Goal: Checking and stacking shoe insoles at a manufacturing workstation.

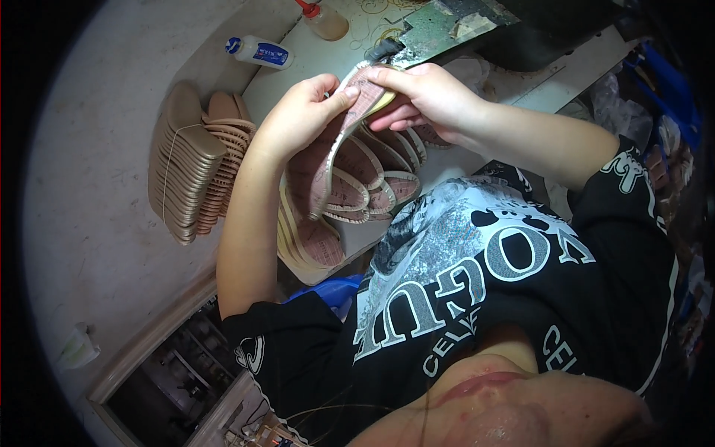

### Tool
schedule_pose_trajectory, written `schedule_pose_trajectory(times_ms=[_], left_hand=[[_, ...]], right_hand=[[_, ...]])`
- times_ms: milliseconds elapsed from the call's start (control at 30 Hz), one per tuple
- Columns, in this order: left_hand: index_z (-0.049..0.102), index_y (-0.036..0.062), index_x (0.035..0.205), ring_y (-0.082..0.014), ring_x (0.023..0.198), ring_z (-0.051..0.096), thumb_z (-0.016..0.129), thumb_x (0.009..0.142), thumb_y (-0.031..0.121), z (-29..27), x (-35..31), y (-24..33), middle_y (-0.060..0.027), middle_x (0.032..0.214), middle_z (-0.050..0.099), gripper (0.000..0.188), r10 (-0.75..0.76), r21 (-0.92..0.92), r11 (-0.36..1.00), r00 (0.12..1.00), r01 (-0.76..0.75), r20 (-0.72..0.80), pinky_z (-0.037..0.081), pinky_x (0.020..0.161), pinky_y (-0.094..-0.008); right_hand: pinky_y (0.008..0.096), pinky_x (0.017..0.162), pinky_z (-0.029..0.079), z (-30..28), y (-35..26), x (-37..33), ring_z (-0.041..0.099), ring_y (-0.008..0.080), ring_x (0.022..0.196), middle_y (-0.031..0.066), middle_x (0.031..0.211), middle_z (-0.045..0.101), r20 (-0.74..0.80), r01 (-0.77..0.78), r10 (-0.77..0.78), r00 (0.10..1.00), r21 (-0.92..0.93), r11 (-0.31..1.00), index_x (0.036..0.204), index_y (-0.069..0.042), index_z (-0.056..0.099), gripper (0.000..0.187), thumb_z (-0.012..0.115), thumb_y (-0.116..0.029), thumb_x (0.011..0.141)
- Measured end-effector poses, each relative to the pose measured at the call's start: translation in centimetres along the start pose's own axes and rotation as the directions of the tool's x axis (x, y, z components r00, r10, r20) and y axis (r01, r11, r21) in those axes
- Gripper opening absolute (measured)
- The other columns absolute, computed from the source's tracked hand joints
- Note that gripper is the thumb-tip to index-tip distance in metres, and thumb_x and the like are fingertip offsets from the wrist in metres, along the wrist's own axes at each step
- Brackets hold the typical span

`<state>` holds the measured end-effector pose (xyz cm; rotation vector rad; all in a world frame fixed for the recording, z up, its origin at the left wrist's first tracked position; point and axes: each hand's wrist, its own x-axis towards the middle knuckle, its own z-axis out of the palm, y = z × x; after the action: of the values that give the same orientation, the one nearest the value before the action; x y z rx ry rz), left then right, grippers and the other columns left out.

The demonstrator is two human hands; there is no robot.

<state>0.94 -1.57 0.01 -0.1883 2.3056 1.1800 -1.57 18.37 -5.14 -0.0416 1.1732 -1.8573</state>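
A shoe insole (359, 106) with a pinkish underside and a pleated cream edge is held up between both hands, its toe end by the dark foot of a green machine (439, 33). My left hand (309, 112) grips its left edge, thumb on top. On the other side my right hand (428, 97) pinches it, thumb pressed on the pink face and fingers curled underneath. A yellowish layer shows under its right edge. Several more insoles (350, 188) with the same pleated rims lie heaped on the table below the hands.
At the left stands a strapped stack of tan insoles (186, 167). A white bottle with a blue cap (261, 54) lies near the wall, and a red-tipped squeeze bottle (324, 21) is at the back. Clear plastic bags (614, 104) and blue material (663, 89) are at the right.
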Motion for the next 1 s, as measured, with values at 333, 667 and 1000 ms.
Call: schedule_pose_trajectory(times_ms=[333,667,1000], left_hand=[[0.061,0.0052,0.077,-0.0109,0.037,0.05,0.057,0.091,0.038,0.8,-0.4,1.2,-0.0038,0.055,0.059,0.036,-0.229,-0.239,0.939,0.969,0.246,0.096,0.038,0.036,-0.0231],[0.053,0.0037,0.061,-0.0115,0.029,0.043,0.059,0.088,0.043,0.9,-0.1,1.5,-0.0062,0.043,0.051,0.048,-0.236,-0.321,0.912,0.966,0.256,0.101,0.032,0.03,-0.0223],[0.05,0.0065,0.054,-0.0061,0.028,0.036,0.066,0.081,0.051,-0.6,1.0,1.6,0.0012,0.04,0.043,0.054,-0.216,-0.25,0.947,0.976,0.202,-0.029,0.024,0.028,-0.0201]], right_hand=[[0.0165,0.054,0.049,-0.5,-0.1,2.1,0.06,0.0061,0.059,0.0035,0.081,0.066,-0.001,-0.046,0.046,0.999,-0.092,0.995,0.098,-0.006,0.063,0.032,0.057,-0.037,0.09],[0.0227,0.072,0.046,-3.9,-1.0,-4.2,0.06,0.0071,0.076,0.0049,0.086,0.068,0.333,-0.077,0.175,0.927,-0.289,0.954,0.096,0.002,0.067,0.028,0.067,-0.023,0.084],[0.0212,0.068,0.049,-2.9,-0.2,-5.4,0.062,0.0076,0.073,0.0077,0.085,0.068,0.051,0.011,-0.012,0.999,0.016,1.0,0.096,0.005,0.067,0.027,0.064,-0.02,0.088]])
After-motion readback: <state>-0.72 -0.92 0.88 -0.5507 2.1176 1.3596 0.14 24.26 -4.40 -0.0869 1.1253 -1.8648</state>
